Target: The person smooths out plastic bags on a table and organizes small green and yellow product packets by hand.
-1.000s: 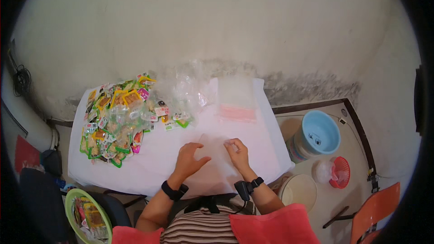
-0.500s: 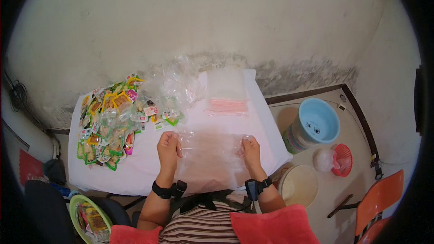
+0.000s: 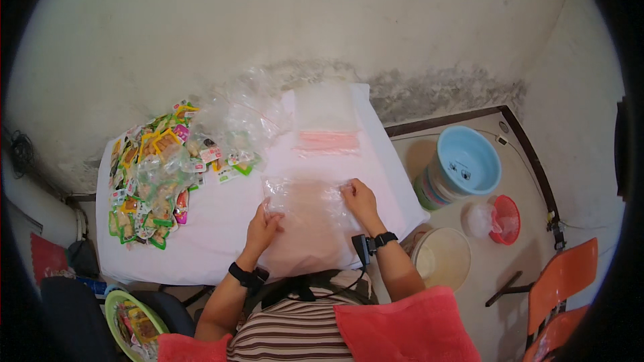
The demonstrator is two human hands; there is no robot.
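A clear plastic bag [image 3: 310, 218] lies stretched over the near side of the white-covered table, in front of my body. My left hand [image 3: 263, 229] pinches its left edge with closed fingers. Farther up, my right hand [image 3: 359, 200] grips the upper right corner. Beyond the bag rests a neat stack of clear bags [image 3: 327, 110] with a pink band along its near end. To the left spreads a heap of small colourful snack packets [image 3: 144, 181], several of them green-edged. Crumpled clear plastic [image 3: 245, 107] sits against the heap's far right side.
Right of the table stand a light blue basin [image 3: 479, 154] on a tub, a cream bucket [image 3: 443, 258], a red basket [image 3: 508, 220] with plastic in it, and an orange chair [image 3: 563, 281]. A green basket [image 3: 117, 325] of packets is at lower left. A wall rises behind.
My left hand has moved down the bag's side while my right hand has shifted slightly up and left. The bag's far edge now reaches farther from me. The whole view has shifted a little.
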